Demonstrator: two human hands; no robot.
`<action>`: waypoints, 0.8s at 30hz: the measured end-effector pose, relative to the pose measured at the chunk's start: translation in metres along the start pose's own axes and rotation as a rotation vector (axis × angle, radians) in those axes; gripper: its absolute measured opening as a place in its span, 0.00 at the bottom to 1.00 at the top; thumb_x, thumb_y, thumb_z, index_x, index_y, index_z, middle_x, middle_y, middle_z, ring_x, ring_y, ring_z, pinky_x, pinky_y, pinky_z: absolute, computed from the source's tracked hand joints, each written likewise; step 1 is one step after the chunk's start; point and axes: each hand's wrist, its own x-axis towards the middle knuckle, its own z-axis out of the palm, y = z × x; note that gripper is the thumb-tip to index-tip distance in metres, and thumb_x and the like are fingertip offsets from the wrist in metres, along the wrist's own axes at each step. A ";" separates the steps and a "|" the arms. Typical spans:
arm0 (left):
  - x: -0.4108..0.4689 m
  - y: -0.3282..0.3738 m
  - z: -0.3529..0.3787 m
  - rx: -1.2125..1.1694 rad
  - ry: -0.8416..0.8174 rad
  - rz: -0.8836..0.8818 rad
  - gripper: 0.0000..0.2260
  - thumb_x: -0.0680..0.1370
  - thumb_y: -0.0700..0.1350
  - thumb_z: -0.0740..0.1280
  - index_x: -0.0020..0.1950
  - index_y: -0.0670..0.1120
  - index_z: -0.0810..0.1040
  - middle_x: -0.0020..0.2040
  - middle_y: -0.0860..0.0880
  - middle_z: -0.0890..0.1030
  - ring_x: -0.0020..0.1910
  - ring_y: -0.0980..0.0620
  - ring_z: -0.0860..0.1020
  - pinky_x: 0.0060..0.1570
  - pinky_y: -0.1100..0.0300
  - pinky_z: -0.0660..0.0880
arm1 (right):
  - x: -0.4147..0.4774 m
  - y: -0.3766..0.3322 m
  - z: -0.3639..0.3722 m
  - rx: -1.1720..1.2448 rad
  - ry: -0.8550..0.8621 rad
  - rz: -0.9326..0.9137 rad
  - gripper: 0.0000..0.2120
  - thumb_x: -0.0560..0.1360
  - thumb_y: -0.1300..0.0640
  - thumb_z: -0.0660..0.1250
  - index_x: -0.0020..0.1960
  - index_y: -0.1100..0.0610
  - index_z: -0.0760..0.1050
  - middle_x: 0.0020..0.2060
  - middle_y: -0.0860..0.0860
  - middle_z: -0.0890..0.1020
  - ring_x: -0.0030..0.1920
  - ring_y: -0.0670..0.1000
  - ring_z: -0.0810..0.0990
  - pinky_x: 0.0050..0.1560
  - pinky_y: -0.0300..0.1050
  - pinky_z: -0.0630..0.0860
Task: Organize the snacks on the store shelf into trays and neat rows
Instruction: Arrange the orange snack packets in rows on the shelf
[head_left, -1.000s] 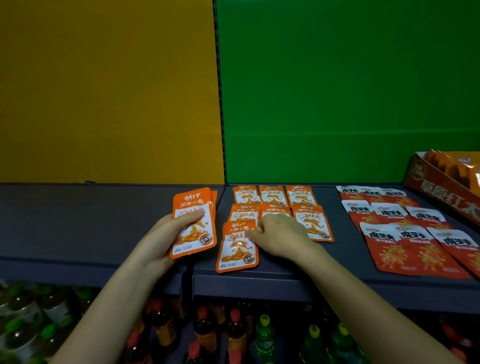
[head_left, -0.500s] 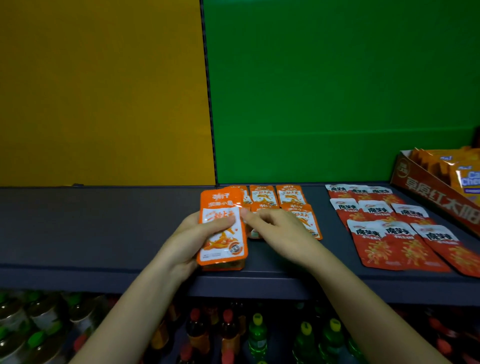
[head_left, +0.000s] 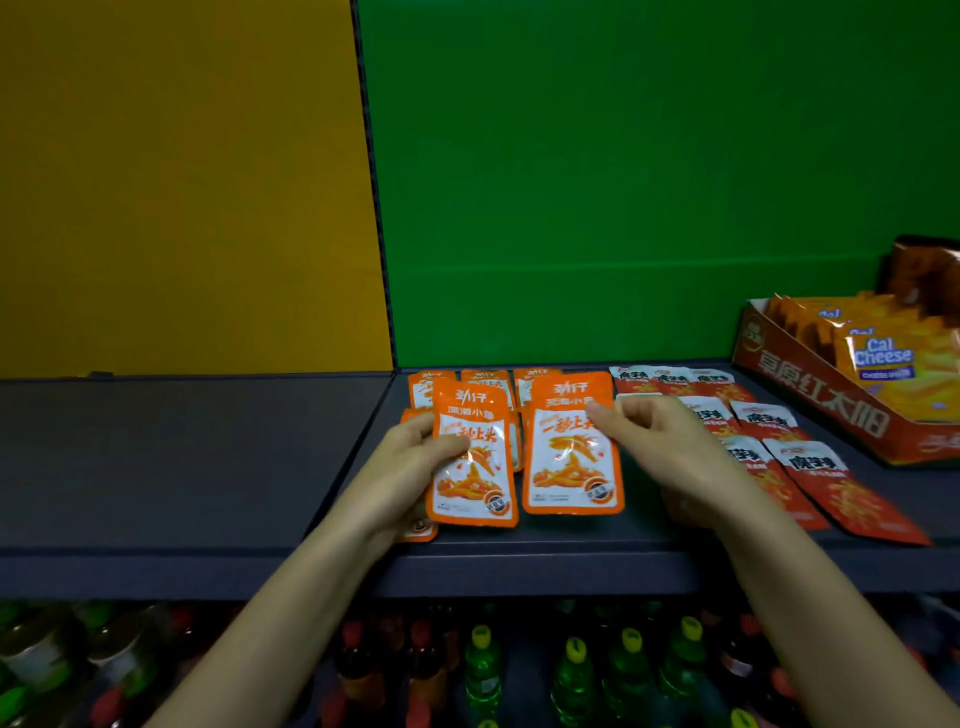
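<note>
Over the shelf (head_left: 197, 467), hands (head_left: 410, 462) (head_left: 670, 447) grip orange packets (head_left: 475, 478) (head_left: 566, 467).

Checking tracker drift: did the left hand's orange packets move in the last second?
Yes. Left hand carried the orange packets rightward, from over the shelf seam to right of it.

Both forearms are reaching forward, the left hand (head_left: 410, 460) gripping an orange snack packet (head_left: 472, 467), the right hand (head_left: 662, 444) pinching the upper corner of a second packet (head_left: 569, 457).
</note>
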 end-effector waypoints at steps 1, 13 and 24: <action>0.000 -0.002 -0.001 0.038 -0.004 0.016 0.04 0.77 0.38 0.65 0.50 0.43 0.78 0.42 0.46 0.86 0.37 0.51 0.84 0.41 0.57 0.81 | 0.001 0.003 -0.004 -0.050 -0.014 0.021 0.24 0.76 0.45 0.61 0.36 0.66 0.72 0.37 0.63 0.81 0.39 0.61 0.79 0.44 0.53 0.75; 0.013 -0.016 -0.002 0.783 0.130 0.224 0.17 0.71 0.51 0.73 0.31 0.47 0.68 0.27 0.52 0.73 0.30 0.52 0.72 0.39 0.54 0.73 | 0.014 0.018 0.011 -0.524 -0.060 0.038 0.20 0.77 0.43 0.59 0.31 0.54 0.65 0.30 0.52 0.74 0.33 0.52 0.73 0.34 0.44 0.65; 0.011 -0.018 0.004 1.400 0.255 0.345 0.20 0.75 0.64 0.58 0.35 0.49 0.68 0.31 0.54 0.69 0.39 0.50 0.74 0.37 0.59 0.65 | 0.013 0.016 0.017 -0.997 -0.070 -0.051 0.20 0.80 0.40 0.48 0.44 0.54 0.70 0.49 0.53 0.81 0.53 0.55 0.78 0.61 0.51 0.64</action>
